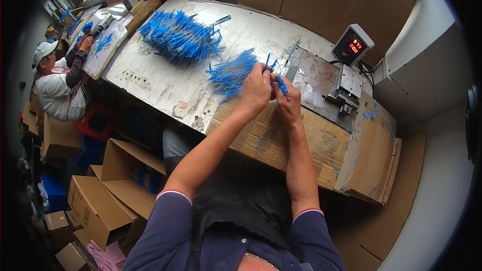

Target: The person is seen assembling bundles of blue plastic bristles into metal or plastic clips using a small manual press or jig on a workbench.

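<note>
My two hands are close together over the right part of the worktable. My left hand is closed, with thin blue sticks poking out above its fingertips. My right hand is closed around several small blue pieces; their exact kind is too small to make out. Beside my left hand lies a loose pile of thin blue-and-clear sticks. A larger heap of the same sticks sits farther left. Right of my hands is a small metal fixture on a worn metal plate.
A counter box with a red digital display stands behind the fixture. Flattened cardboard covers the table's near edge. A pen lies at the back. Cardboard boxes crowd the floor at left. Another person works at a neighbouring table.
</note>
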Available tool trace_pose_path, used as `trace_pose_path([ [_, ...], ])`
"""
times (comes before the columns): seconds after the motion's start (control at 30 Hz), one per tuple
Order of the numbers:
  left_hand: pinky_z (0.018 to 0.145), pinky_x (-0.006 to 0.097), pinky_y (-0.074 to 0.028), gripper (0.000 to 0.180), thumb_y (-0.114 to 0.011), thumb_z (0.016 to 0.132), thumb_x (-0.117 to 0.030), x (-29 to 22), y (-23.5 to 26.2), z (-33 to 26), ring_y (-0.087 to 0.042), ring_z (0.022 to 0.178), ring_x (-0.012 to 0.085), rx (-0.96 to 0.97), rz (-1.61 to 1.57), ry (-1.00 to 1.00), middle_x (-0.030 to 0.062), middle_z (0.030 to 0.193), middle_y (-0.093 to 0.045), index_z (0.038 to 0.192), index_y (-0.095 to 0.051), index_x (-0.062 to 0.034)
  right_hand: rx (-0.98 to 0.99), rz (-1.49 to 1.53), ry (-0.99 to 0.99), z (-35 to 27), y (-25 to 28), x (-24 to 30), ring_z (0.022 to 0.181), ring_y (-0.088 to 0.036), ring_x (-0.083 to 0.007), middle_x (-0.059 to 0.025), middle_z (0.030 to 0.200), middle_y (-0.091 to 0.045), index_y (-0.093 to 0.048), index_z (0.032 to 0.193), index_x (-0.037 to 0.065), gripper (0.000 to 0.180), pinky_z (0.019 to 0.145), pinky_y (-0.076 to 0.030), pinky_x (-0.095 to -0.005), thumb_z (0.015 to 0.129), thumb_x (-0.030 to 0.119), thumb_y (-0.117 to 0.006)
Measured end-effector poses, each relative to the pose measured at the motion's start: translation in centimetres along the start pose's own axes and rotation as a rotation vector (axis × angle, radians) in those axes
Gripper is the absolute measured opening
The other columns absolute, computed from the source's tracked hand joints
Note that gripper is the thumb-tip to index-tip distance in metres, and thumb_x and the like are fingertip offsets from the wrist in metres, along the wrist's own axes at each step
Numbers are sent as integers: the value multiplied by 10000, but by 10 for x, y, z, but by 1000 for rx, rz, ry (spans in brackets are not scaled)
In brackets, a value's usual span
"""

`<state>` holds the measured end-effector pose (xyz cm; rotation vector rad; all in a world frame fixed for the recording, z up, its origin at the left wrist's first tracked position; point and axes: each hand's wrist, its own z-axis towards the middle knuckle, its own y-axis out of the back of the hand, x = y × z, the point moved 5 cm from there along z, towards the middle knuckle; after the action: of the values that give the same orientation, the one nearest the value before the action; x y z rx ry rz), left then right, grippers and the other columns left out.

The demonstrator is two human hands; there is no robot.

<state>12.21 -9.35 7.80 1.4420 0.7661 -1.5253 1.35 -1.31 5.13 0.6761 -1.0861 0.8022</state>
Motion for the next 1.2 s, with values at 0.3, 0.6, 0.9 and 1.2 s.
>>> trace_pose_path([
  [0.3, 579, 246, -503, 241, -514, 1060, -97, 7, -5, -12, -590, 664, 77, -141, -91, -24, 48, 936, -643, 1231, -659, -10, -91, 528, -343, 0, 8, -1, 560, -411, 0, 64, 780, -595, -726, 1170, 19, 237, 469, -291, -201, 1000, 186, -718],
  [0.6, 789, 358, -547, 416, -638, 905, 24, -5, -26, -40, -677, 891, 272, -173, 153, -453, 142, 1016, -683, 1318, -652, -27, -270, 692, -394, 0, 5, -20, 627, -592, -65, 18, 812, -684, -707, 989, 78, 72, 556, -467, -206, 984, 148, -726],
  [0.9, 1015, 465, -453, 415, -761, 840, -60, 14, 80, -64, -578, 1154, 370, -310, 747, -473, 150, 1205, -646, 1236, -637, -53, -296, 658, -122, 4, 17, -11, 638, -602, -134, -40, 809, -637, -623, 1005, 30, 118, 594, -547, -316, 1057, 132, -594],
  [1.2, 890, 444, -431, 504, -816, 777, -158, 29, 91, -47, -569, 1067, 317, -139, 1047, -449, 117, 1104, -623, 1239, -642, -59, -204, 320, -94, -9, -12, -10, 627, -540, -63, 18, 763, -587, -672, 1029, 24, 120, 567, -475, -235, 1034, 144, -657],
])
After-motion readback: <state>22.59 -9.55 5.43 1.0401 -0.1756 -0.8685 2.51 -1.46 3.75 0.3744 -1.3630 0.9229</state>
